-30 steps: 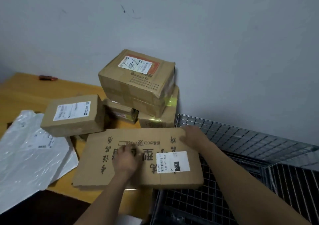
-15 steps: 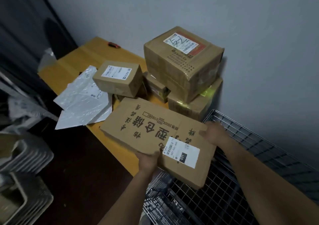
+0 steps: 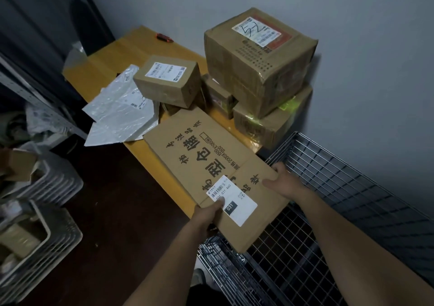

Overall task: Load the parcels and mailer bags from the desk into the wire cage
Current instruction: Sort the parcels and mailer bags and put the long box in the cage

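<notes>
Wire cage (image 3: 352, 181), nearest, below my forearms. Left hand (image 3: 206, 214): thumb pinched down on the label of the flat cardboard parcel (image 3: 206, 155), at its near edge. Right hand (image 3: 284, 183): fingers curled round the parcel's right edge. Parcel held half over the cage, far end over the desk (image 3: 110, 66). Beyond: mailer bags (image 3: 117, 115) at left, small box (image 3: 168, 82), stacked boxes (image 3: 256, 66) against the wall.

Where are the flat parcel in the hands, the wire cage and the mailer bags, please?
flat parcel (image 3: 206, 155): head view, on its printed top face.
wire cage (image 3: 352, 176): head view, on its far mesh wall.
mailer bags (image 3: 119, 113): head view, on the middle of the top bag.
</notes>
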